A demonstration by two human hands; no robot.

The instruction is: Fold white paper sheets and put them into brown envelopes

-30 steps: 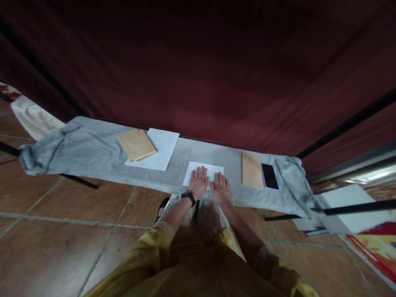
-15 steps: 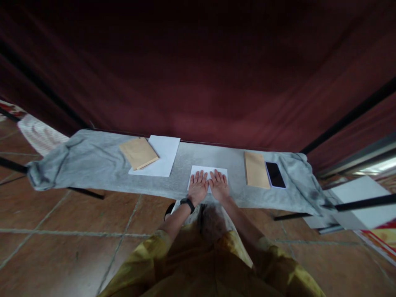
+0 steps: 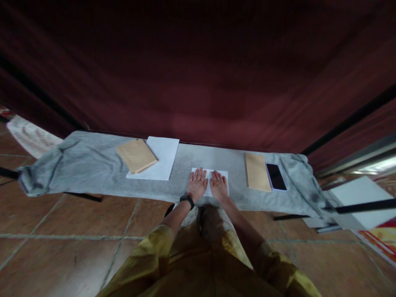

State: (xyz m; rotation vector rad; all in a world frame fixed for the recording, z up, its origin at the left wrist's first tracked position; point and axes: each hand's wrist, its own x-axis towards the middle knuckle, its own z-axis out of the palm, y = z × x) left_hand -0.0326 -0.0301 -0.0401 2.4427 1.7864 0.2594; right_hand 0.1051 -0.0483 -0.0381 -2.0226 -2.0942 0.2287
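A small white sheet of paper [image 3: 209, 173] lies on the grey cloth at the near middle of the table, partly covered by both hands. My left hand [image 3: 197, 185], with a black band on its wrist, rests flat on the paper's left half, fingers stretched forward. On the right half lies my right hand [image 3: 218, 185], also flat, palm down. A narrow strip of paper shows between the two hands. Neither hand grips anything.
A stack of brown envelopes [image 3: 136, 155] overlaps larger white paper [image 3: 165, 159] on the left. To the right lie another brown envelope stack [image 3: 258, 172] and a phone [image 3: 276, 177]. Grey cloth [image 3: 213, 153] covers the narrow table; a dark red curtain [image 3: 198, 90] hangs behind.
My hands have drawn slightly apart, so more paper shows between them. Both stay flat on the sheet. The view has shifted a little.
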